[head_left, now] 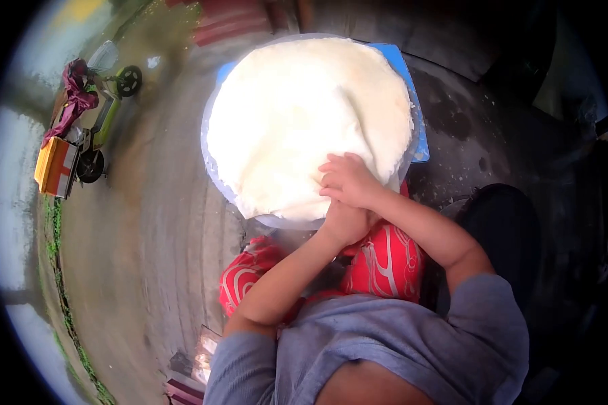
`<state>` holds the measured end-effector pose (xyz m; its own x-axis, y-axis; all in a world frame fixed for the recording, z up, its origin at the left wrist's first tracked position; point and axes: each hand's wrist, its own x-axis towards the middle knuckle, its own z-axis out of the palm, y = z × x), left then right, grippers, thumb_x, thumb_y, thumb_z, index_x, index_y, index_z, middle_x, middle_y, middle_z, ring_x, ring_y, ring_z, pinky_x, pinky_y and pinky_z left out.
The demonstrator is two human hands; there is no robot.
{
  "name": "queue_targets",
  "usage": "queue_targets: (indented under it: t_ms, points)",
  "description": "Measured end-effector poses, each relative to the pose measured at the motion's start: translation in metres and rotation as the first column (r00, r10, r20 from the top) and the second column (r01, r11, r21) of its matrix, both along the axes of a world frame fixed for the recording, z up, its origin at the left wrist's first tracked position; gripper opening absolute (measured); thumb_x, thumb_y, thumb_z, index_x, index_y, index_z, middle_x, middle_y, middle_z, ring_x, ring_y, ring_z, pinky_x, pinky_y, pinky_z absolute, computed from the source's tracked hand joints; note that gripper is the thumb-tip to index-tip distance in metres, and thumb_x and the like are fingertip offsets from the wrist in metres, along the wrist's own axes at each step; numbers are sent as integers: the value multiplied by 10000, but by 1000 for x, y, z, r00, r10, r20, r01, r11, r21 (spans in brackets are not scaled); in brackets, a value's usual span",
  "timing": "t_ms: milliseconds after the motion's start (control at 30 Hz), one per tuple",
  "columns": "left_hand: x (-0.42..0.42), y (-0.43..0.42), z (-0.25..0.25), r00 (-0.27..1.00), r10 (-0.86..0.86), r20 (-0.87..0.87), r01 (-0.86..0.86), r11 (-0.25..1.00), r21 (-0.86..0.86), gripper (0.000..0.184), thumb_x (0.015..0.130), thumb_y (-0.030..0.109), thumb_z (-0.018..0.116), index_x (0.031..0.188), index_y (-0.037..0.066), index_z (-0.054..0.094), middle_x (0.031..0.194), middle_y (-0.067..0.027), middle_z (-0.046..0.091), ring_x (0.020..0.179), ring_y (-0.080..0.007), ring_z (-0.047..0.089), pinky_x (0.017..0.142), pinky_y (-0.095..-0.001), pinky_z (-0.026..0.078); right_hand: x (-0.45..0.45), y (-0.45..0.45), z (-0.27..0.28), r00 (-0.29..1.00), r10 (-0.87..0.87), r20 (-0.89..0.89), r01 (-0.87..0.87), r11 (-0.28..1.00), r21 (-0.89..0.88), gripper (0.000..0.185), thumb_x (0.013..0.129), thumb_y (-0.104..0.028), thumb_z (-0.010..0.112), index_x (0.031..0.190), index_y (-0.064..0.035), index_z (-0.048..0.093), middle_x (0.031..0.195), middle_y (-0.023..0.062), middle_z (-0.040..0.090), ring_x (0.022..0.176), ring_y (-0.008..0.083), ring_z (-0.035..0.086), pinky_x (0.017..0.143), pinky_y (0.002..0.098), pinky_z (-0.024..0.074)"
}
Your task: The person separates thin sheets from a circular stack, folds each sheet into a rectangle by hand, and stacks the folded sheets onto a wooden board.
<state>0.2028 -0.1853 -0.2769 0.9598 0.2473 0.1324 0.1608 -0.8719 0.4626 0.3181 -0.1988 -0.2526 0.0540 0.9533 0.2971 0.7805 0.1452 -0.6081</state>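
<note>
A big round white sheet [277, 121], soft and doughy in look, covers a round clear-edged support over a blue surface [419, 131]. A raised fold runs across its right part. My right hand [348, 179] rests on the sheet's near right part, its bent fingers apart. Just below, my left hand [348, 221] is at the sheet's near edge, touching or beneath my right hand; its fingers are hidden. Both wrists are close together.
Red patterned cloth [388, 263] covers the legs under my arms. A green scooter [105, 121] with an orange box [53, 165] stands at the left on the wet ground. Red stacked items [230, 20] are at the top, and a dark rounded object [503, 223] is at the right.
</note>
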Motion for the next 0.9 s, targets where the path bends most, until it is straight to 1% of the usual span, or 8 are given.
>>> queue_targets:
  t_ms: [67, 133, 233, 333, 533, 667, 767, 900]
  points:
    - [-18, 3, 40, 995, -28, -91, 43, 986, 164, 517, 888, 384, 491, 1237, 5, 524, 1265, -190, 515, 1193, -369, 463, 1026, -489, 313, -3, 1, 3, 995, 37, 95, -20, 983, -181, 222, 821, -311, 638, 891, -105, 680, 1136, 84, 617, 1183, 324, 482, 1016, 522, 265]
    - [-27, 11, 58, 944, -116, -310, 79, 989, -128, 517, 872, 375, 531, 1230, 3, 524, 1264, -167, 524, 1198, -360, 462, 1027, -486, 314, 1, 5, 11, 992, 39, 124, -24, 993, -116, 215, 850, -264, 599, 968, -95, 658, 1060, 107, 643, 1100, 325, 546, 961, 467, 362]
    - [-30, 24, 78, 952, 97, -291, -186, 937, -295, 564, 865, 386, 551, 1291, 24, 471, 1346, -154, 462, 1278, -342, 389, 1053, -519, 263, 22, 24, 29, 970, -49, -239, 16, 990, -137, 200, 878, -174, 528, 1014, -67, 627, 889, 168, 663, 825, 341, 634, 728, 379, 501]
    - [-36, 20, 48, 960, 280, 13, -278, 943, 183, 596, 884, 404, 520, 1349, 50, 405, 1414, -131, 392, 1335, -328, 316, 1060, -574, 207, 41, 50, 10, 868, -262, 422, 230, 965, 128, 376, 926, -305, 472, 1219, -90, 571, 1304, 119, 522, 1264, 248, 431, 1069, 390, 291]
    - [-57, 23, 23, 920, 352, -171, -330, 933, 142, 586, 894, 408, 515, 1363, 81, 388, 1463, -115, 304, 1374, -348, 209, 1067, -600, 128, 60, 74, -34, 723, -359, 591, 547, 819, -172, 582, 958, -426, 325, 1449, -120, 261, 1520, 63, 218, 1414, 178, 145, 1143, 431, 55]
    - [-75, 45, 23, 321, 941, 107, -894, 338, -294, 658, 825, 284, 646, 1360, 42, 350, 1395, -235, 320, 1353, -383, 179, 1062, -551, 173, 45, 50, -1, 753, -267, 601, 451, 875, -175, 551, 947, -365, 408, 1434, -133, 298, 1511, 83, 233, 1412, 207, 154, 1141, 429, 84]
    - [-101, 82, -12, -163, 954, -251, -739, -286, -610, 602, 840, 278, 654, 1310, 15, 385, 1243, -157, 451, 1134, -319, 444, 969, -478, 316, 23, 13, 2, 824, -136, 550, 238, 964, -118, 544, 930, -383, 451, 1413, -155, 349, 1494, 105, 265, 1395, 238, 207, 1137, 418, 124]
    - [-123, 92, -12, 50, 738, -673, -235, -646, -726, 359, 859, 284, 650, 1107, 69, 505, 960, -1, 475, 780, -161, 456, 718, -349, 384, 17, -5, -20, 807, -86, 584, 154, 986, -67, 529, 918, -412, 462, 1380, -159, 413, 1462, 102, 330, 1364, 247, 279, 1126, 420, 166]
